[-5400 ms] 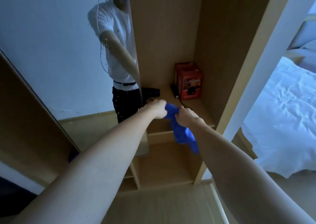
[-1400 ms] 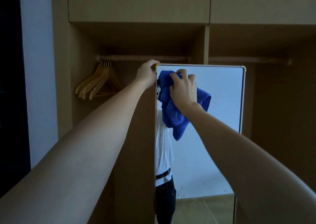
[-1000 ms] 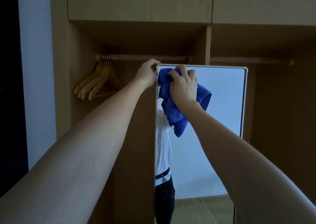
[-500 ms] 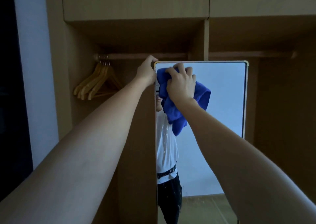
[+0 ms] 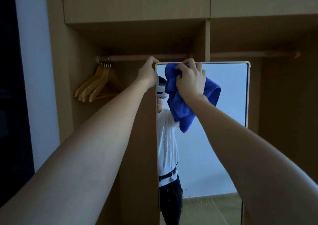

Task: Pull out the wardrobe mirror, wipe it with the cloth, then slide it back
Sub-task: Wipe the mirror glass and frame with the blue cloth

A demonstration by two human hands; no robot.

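Blue cloth is bunched in the right hand, pressed to the mirror at its 11 o'clock corner. Left hand grips the frame's edge. Unwiped glass runs lengthwise toward 6 o'clock, so strokes likely go downward.

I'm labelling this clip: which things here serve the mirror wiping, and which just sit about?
In use: tall framed wardrobe mirror; crumpled blue cloth; right hand pressing it; left hand gripping the mirror's corner.
Idle: wooden coat hangers; wooden hanging rail.
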